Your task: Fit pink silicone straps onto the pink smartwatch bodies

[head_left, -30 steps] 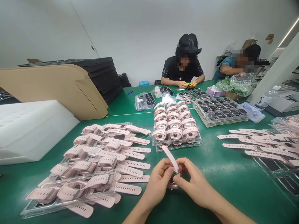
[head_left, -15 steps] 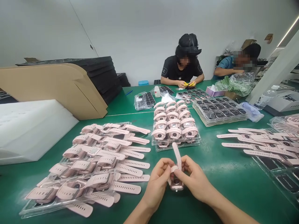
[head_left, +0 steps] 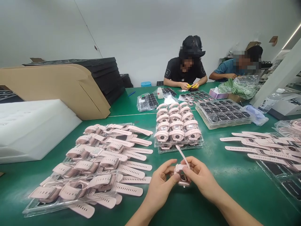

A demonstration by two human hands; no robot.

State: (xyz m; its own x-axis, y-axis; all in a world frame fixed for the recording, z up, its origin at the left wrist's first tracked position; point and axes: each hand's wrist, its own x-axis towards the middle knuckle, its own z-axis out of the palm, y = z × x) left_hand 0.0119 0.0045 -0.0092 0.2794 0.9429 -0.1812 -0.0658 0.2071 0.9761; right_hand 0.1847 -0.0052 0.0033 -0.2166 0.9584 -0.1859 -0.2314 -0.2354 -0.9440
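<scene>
Both my hands hold one pink smartwatch (head_left: 182,175) low over the green table (head_left: 218,175). My left hand (head_left: 162,183) grips its left side with thumb and fingers. My right hand (head_left: 199,177) pinches the strap, whose free end (head_left: 182,155) sticks up and away from me. Straight ahead stands a clear tray stack of pink watches with closed straps (head_left: 177,127). To my left lie clear trays of pink watches with straps spread open (head_left: 103,163).
More open-strap pink watches (head_left: 263,147) lie on trays at the right. Trays of black watch bodies (head_left: 222,111) sit beyond. White foam (head_left: 33,128), cardboard (head_left: 58,86) and black trays fill the left. Two people work at the far side; a water bottle (head_left: 270,100) stands at the right.
The strap's free end has swung from leaning left to pointing up and away. The watch has risen slightly between my hands, and my view has shifted a little.
</scene>
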